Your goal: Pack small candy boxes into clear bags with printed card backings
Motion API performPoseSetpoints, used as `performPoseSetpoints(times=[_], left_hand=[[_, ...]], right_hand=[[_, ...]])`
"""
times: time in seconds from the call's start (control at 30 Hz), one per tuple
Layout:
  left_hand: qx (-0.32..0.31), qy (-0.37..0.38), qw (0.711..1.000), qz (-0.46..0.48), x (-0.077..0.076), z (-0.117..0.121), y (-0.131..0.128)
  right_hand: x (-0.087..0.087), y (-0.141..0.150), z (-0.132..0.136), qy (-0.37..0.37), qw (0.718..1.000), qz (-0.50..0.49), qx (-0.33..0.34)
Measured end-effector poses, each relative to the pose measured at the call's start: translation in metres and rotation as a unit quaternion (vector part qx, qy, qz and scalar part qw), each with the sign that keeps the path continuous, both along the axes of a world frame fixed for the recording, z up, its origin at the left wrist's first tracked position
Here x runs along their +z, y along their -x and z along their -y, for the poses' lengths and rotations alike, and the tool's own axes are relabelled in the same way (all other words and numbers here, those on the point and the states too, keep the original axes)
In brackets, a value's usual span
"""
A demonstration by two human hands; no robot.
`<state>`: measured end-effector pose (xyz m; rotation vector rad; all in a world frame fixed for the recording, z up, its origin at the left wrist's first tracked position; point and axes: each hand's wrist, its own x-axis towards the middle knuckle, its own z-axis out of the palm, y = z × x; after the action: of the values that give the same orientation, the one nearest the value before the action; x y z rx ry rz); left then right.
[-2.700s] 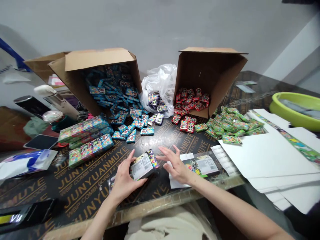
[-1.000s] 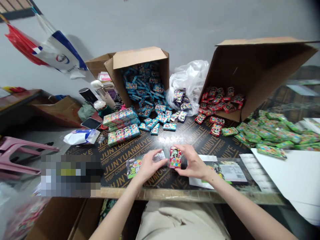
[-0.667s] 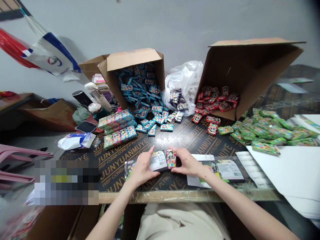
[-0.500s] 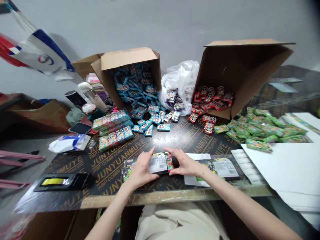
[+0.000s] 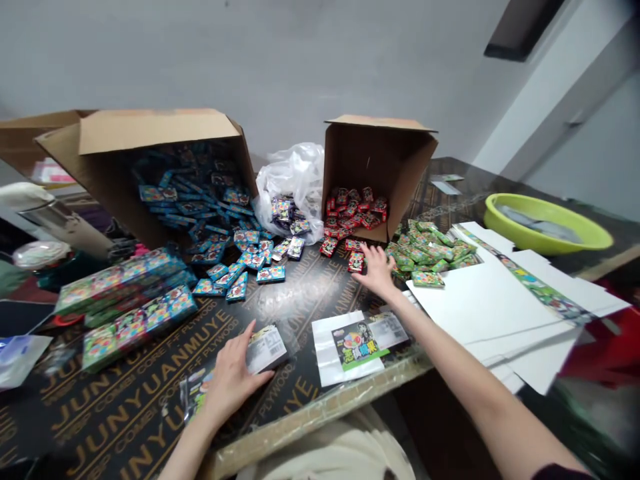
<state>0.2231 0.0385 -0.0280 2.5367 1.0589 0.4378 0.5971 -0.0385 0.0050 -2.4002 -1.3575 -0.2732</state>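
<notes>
My left hand (image 5: 231, 379) is curved over a flat black printed packet (image 5: 267, 348) with a pale label, thumb at its near side and fingers at its far side. The palm hides part of the packet. My right hand (image 5: 379, 272) is stretched forward, thumb and fingers apart around a small red printed box (image 5: 356, 262) on the table; it is not lifted. More small red boxes (image 5: 345, 223) lie behind it, and green ones (image 5: 425, 250) are heaped beside the hand. Nearer me, a green-and-black printed packet (image 5: 357, 343) lies on white paper (image 5: 325, 370).
A carton of blue boxes (image 5: 160, 127) and a carton of red boxes (image 5: 410, 177) flank a clear plastic bag (image 5: 295, 167). Wrapped bundles (image 5: 140, 323) stand left. White sheets (image 5: 465, 300) and a yellow-green basin (image 5: 550, 223) are at right.
My right hand has left the packet and reached forward to the red boxes. My left hand stays at the packet. The coloured box at the packet's right end no longer shows. The view has turned right.
</notes>
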Motion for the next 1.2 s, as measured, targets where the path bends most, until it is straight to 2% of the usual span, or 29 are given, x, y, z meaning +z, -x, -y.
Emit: performPoseSetpoints(times=[0.03,0.1,0.2,0.43,0.6,0.77,0.87,0.93,0.97,1.03,1.07,1.1,1.13,1.2], left_hand=[[-0.001,-0.008,1.0,-0.006,-0.006,-0.001,0.002],[-0.008,-0.019,1.0,-0.012,-0.013,-0.003,0.004],[-0.029,-0.028,0.999,-0.012,-0.012,-0.002,0.004],[0.015,-0.062,0.997,0.046,0.02,0.007,0.004],[0.012,-0.027,0.997,0.069,0.026,0.013,0.004],[0.013,0.017,0.995,0.1,0.033,0.019,0.008],[0.04,0.088,0.983,0.157,0.048,0.026,0.002],[0.06,0.182,0.96,0.205,0.06,0.033,-0.01],[0.064,0.244,0.941,0.227,0.066,0.037,-0.018],[0.059,0.381,0.885,0.262,0.073,0.047,-0.035],[0.045,0.439,0.855,0.273,0.075,0.051,-0.042],[0.039,0.484,0.827,0.283,0.075,0.055,-0.047],[0.04,0.515,0.803,0.298,0.074,0.057,-0.05],[0.074,0.54,0.768,0.337,0.07,0.059,-0.051]], right_hand=[[-0.002,-0.023,-0.001,0.035,0.999,0.02,-0.028],[-0.005,-0.056,-0.002,0.103,0.993,0.046,-0.034],[-0.007,-0.07,-0.003,0.151,0.987,0.06,-0.003],[-0.007,-0.051,-0.001,0.148,0.987,0.056,0.024],[-0.005,-0.049,0.006,0.161,0.985,0.049,0.04],[0.022,-0.044,0.008,0.133,0.99,0.015,0.054],[0.043,-0.016,0.009,0.09,0.992,-0.014,0.084],[0.052,0.019,0.011,0.066,0.977,-0.101,0.174],[0.056,0.04,0.013,0.058,0.953,-0.172,0.241],[0.059,0.081,0.016,0.053,0.873,-0.314,0.369],[0.06,0.099,0.018,0.056,0.832,-0.364,0.415],[0.06,0.115,0.02,0.057,0.806,-0.391,0.44],[0.059,0.127,0.021,0.048,0.796,-0.405,0.447],[0.055,0.144,0.023,-0.006,0.812,-0.399,0.427]])
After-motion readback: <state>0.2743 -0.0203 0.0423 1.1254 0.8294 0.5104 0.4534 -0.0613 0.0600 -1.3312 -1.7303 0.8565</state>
